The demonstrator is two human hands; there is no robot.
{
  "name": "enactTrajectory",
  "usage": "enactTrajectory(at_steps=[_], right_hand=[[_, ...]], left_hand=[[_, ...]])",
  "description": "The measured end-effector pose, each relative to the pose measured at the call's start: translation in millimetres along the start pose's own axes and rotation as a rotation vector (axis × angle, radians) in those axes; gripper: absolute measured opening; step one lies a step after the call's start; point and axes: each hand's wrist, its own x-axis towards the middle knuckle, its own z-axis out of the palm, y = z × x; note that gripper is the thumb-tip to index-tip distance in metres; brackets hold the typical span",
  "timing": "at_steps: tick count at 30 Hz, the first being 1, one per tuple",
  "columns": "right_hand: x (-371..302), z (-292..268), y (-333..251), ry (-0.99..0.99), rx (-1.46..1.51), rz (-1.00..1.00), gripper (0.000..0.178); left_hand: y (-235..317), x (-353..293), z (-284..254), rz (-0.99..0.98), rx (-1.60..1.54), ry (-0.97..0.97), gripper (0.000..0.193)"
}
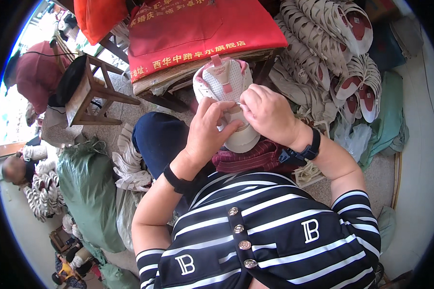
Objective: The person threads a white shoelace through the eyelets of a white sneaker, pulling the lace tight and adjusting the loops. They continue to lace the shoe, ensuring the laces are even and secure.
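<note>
A white shoe upper (213, 79) with mesh panels and pink trim lies over my lap, its pale rounded end toward me. My left hand (207, 126) is closed at its left side, thumb and fingers bent in over the middle of the upper. From the right, my right hand (269, 111) meets it with fingertips pinched together. Both sets of fingertips almost touch. Whatever small thing the right fingers pinch is too hidden to make out. Dark red striped cloth (246, 156) lies beneath the upper, against my striped shirt.
Ahead stands a low wooden table (152, 86) covered by a red cloth bag (193, 36). Stacks of pale shoe uppers (318, 43) lean at the right. At the left are a wooden stool (94, 94), a green sack (87, 192) and more uppers (128, 161). Other people sit at far left.
</note>
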Motion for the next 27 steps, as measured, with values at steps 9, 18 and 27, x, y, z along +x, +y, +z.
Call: enactTrajectory(at_steps=[9,18,27], right_hand=[[7,-8,12,-0.183,0.373,0.258,0.01],[7,-2,12,-0.076,0.099,-0.072,0.01],[0,10,33,-0.228,0.83,0.392,0.01]], left_hand=[[-3,-3,3,0.024,-0.05,0.027,0.044],[-1,1,2,-0.005,-0.022,-0.016,0.044],[-7,-3,10,0.048,-0.084,0.06,0.045]])
